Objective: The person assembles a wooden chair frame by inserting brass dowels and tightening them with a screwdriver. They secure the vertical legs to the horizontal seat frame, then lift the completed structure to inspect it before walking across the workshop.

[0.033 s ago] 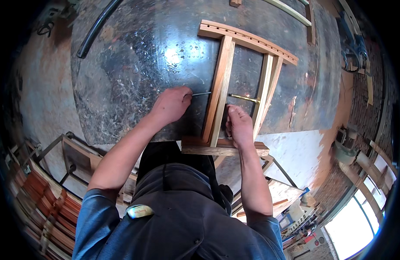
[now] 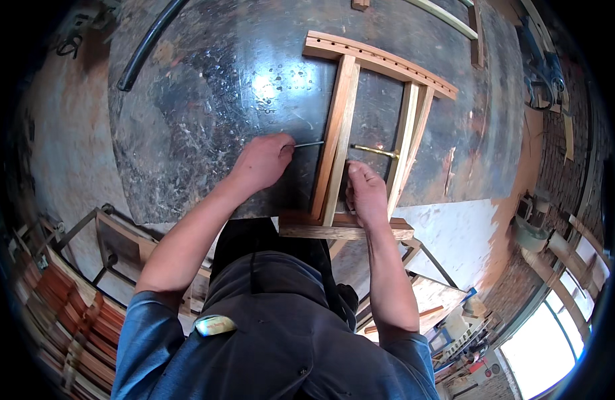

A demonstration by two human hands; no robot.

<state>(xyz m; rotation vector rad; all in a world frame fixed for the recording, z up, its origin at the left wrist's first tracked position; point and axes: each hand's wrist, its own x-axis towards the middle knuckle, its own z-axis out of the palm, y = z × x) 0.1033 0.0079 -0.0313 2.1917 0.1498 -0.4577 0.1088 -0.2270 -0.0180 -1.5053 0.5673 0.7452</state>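
A wooden frame [image 2: 339,127] lies on the dark worktable, with upright rails between a far crosspiece [image 2: 381,65] pierced by a row of holes and a near crosspiece [image 2: 347,231]. My left hand [image 2: 262,161] is closed on a thin grey metal rod [image 2: 310,144], whose far end reaches the outer side of the left rail. Inside the frame, my right hand [image 2: 367,193] has its thumb and fingers pinched together beside that rail; anything between them is too small to tell. A brass-coloured bolt-like rod [image 2: 375,151] sticks out from the right rail into the opening, just beyond my right fingers.
A black tube [image 2: 147,47] lies at the table's far left. Another wooden frame [image 2: 477,37] lies at the far right, and a small wood block [image 2: 361,4] at the far edge. Reddish boards [image 2: 61,313] are stacked at lower left. A machine [image 2: 533,223] stands at right.
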